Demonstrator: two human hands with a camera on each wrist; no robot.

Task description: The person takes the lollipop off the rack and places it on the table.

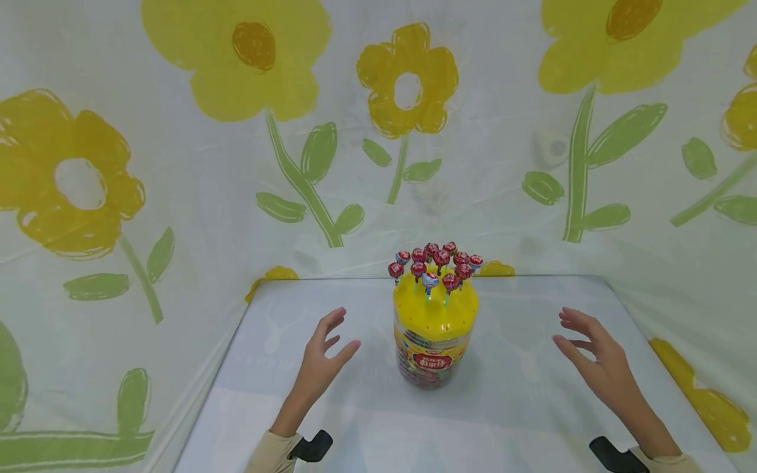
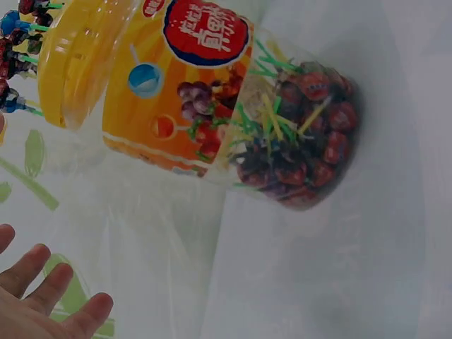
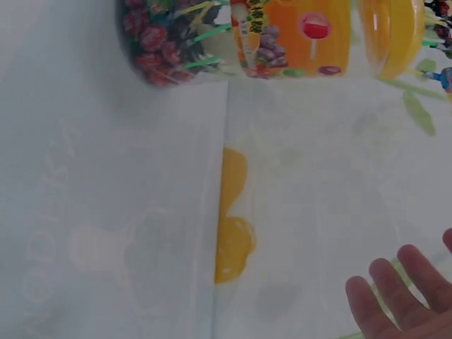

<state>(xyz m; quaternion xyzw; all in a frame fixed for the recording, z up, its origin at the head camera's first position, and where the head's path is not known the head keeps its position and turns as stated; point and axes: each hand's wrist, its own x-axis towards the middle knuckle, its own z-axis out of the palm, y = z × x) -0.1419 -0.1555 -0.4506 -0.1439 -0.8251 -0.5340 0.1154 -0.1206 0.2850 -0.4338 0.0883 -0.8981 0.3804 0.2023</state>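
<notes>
A clear plastic jar point(image 1: 430, 360) with a yellow lid point(image 1: 436, 314) stands upright on the table, between the two hands. Several lollipops point(image 1: 441, 258) in red and blue wrappers stick up out of the lid. Through the jar's wall, more lollipops point(image 2: 311, 134) with green and yellow sticks show in the left wrist view. To the left of the jar, my left hand point(image 1: 324, 358) hovers apart from it, fingers loosely bent and holding nothing. My right hand point(image 1: 600, 358) is likewise held in the air on the jar's right, farther off, with nothing in its grasp.
The pale table point(image 1: 508, 407) ends at a back edge just behind the jar. A white curtain point(image 1: 485, 190) printed with yellow flowers hangs behind and at both sides. Black straps with camera mounts point(image 1: 313, 447) sit at the sleeve cuffs.
</notes>
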